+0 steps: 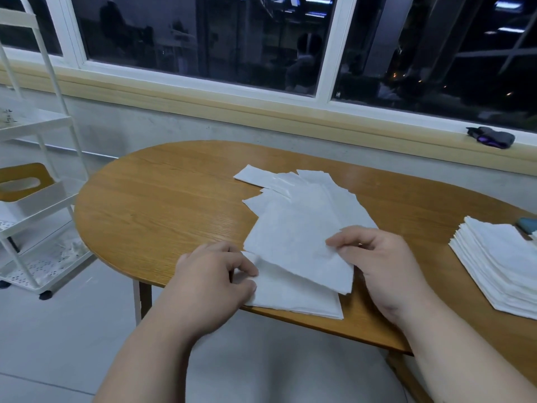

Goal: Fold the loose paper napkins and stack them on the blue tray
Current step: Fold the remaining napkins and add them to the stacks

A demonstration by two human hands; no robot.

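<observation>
A half-folded napkin point(290, 301) lies at the near edge of the wooden table point(162, 199). The 2 hands sit apart on it: the left hand point(209, 277) pinches its left edge, and the right hand point(383, 266) pinches the upper flap. Loose napkins point(305, 193) fan out just behind. The folded stack point(499, 257) sits far right, against the blue tray point(527, 225).

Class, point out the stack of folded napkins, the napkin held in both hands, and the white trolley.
stack of folded napkins point(499, 257), head view, top sheet of the pile.
napkin held in both hands point(305, 269), head view, middle of its upper flap.
white trolley point(32, 123), head view, on its upper shelf.
</observation>
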